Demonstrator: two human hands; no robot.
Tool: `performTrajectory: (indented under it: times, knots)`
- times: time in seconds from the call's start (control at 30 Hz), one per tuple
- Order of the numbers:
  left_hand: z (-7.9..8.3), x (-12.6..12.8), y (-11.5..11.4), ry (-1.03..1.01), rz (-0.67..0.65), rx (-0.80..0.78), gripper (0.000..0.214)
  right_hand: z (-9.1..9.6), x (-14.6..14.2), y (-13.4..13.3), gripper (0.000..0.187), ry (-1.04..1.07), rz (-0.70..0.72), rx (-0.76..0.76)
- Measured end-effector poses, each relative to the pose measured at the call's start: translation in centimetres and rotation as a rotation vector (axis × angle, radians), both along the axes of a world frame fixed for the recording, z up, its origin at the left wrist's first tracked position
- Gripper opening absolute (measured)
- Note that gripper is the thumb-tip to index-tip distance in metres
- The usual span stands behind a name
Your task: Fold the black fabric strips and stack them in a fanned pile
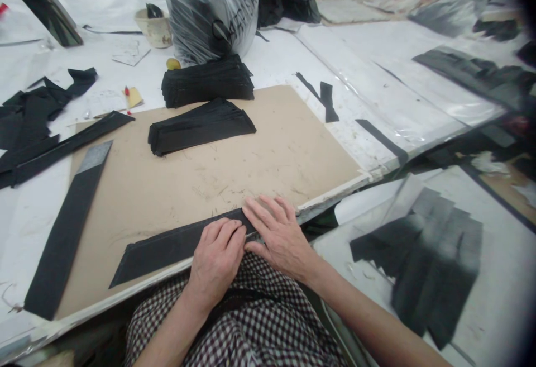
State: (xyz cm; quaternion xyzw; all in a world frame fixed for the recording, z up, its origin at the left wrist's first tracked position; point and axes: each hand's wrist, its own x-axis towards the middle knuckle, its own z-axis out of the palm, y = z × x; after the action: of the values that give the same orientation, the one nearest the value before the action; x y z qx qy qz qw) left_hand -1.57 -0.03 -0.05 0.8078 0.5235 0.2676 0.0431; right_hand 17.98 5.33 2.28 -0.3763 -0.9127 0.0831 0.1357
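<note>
A black fabric strip point(167, 249) lies flat along the front edge of the brown board point(276, 149). My left hand point(220, 252) is closed on the strip's near edge, its fingers bent and pressed together, with the thumb mostly hidden. At the strip's right end, my right hand point(278, 233) lies with fingers stretched out and thumb apart, touching the fabric. Beyond the hands, two piles of black strips sit on the board: a nearer stack point(201, 127) and a farther stack point(207, 81). A long black piece with a grey end point(69, 233) lies at the board's left.
Black scraps point(33, 110) lie at the left near a phone-like slab point(42, 4). A small bowl point(154, 27) and a filled plastic bag point(211, 12) stand behind the stacks. At right, fanned dark pieces point(427, 261) rest on a lower white surface past the table edge.
</note>
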Motion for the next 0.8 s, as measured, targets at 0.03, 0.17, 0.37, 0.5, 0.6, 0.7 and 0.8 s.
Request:
performTrajectory:
  times: [0.03,0.17,0.37,0.5,0.6,0.7,0.8]
  knots:
    - [0.0,0.0,0.0,0.001,0.001,0.000,0.028,-0.1,-0.1,0.0,0.067,-0.010,-0.007,0.002]
    - [0.7,0.1,-0.2,0.011,0.012,-0.009,0.026,-0.6,-0.2,-0.5,0.072,-0.035,-0.026,0.031]
    - [1.4,0.2,-1.4,0.120,0.013,-0.025,0.034,-2.4,0.9,-2.6,0.064,-0.002,-0.073,0.107]
    - [1.3,-0.6,-3.7,0.069,-0.010,-0.027,0.033,-3.1,3.3,-2.8,0.047,0.123,-0.025,0.062]
    - [1.9,-2.4,-6.0,-0.089,-0.012,-0.077,0.029,-2.5,4.9,-1.9,0.029,0.252,-0.004,-0.067]
    - [3.1,-5.7,-8.2,-0.232,0.120,-0.096,0.027,-0.9,4.5,-1.3,0.030,0.366,-0.152,-0.140]
    - [4.3,-10.0,-9.8,-0.295,0.388,-0.090,0.019,0.8,1.4,-1.5,0.022,0.428,-0.128,-0.071]
